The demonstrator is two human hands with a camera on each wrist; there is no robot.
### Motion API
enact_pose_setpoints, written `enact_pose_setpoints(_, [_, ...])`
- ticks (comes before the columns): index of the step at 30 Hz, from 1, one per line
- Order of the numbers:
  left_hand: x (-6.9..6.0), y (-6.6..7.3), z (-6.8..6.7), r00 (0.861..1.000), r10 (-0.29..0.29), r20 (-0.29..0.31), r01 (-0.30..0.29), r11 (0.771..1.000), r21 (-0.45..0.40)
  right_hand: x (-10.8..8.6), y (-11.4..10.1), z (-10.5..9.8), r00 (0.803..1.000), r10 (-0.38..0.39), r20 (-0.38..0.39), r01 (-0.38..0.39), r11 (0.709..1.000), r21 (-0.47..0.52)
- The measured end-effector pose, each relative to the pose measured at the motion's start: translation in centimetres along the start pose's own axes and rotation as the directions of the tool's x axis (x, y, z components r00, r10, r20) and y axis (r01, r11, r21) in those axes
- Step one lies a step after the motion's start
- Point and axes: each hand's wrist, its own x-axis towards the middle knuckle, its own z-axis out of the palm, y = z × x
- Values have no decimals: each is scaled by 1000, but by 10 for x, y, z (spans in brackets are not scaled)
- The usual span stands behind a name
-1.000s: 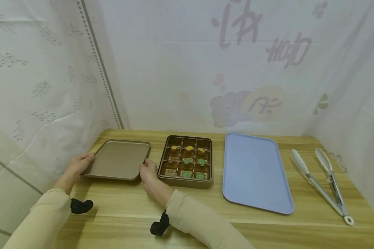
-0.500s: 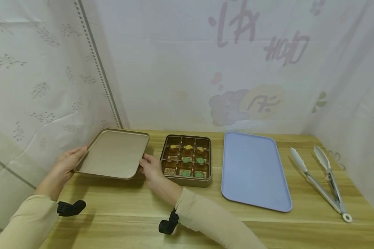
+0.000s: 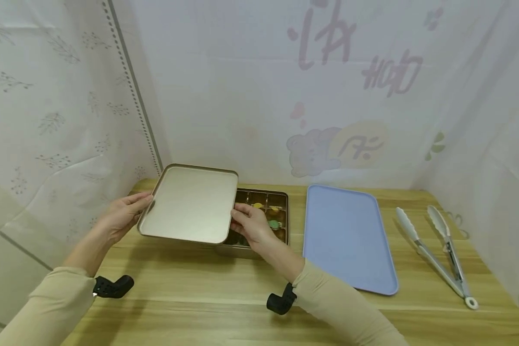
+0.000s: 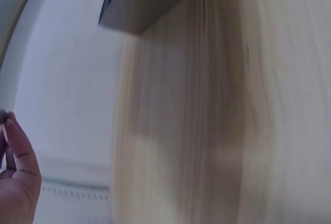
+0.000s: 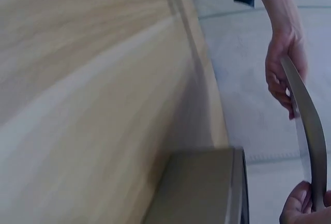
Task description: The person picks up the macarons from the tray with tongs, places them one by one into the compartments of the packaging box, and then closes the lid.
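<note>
A shallow bronze-coloured metal lid [image 3: 189, 204] is held up off the table by both hands. My left hand [image 3: 123, 216] pinches its left edge, thumb on top. At the right edge, my right hand [image 3: 256, 229] grips it between thumb and fingers. Underneath, a square bronze tin [image 3: 238, 251] stands on the table, its left part hidden by the lid. Compartments with yellow and green round pieces [image 3: 274, 224] show at its right side. In the right wrist view the lid [image 5: 310, 125] is seen edge-on, apart from the tin [image 5: 199, 182].
A pale blue rectangular tray [image 3: 350, 235] lies on the wooden table [image 3: 190, 298] to the right of the tin. Farther right rest spread tongs [image 3: 441, 264] with white tips. A patterned cloth [image 3: 225, 96] hangs behind the table and along its sides.
Both hands have raised the lid from the left part of the table and carried it right, so it now covers part of the tin from view. Tray and tongs stay put.
</note>
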Motion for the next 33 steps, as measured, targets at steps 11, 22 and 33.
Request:
enact_pose_setpoints(11, [17, 5, 52, 998, 2, 70, -16, 980, 200, -14, -20, -56, 994, -85, -71, 80, 995, -65])
enact_pose_setpoints(22, [29, 5, 88, 994, 59, 87, -83, 946, 314, -21, -36, -91, 972, -166, -166, 125, 965, -233])
enact_pose_setpoints(33, [31, 7, 108, 975, 221, 10, -212, 920, 329, -29, -52, -103, 966, -234, -113, 202, 949, -242])
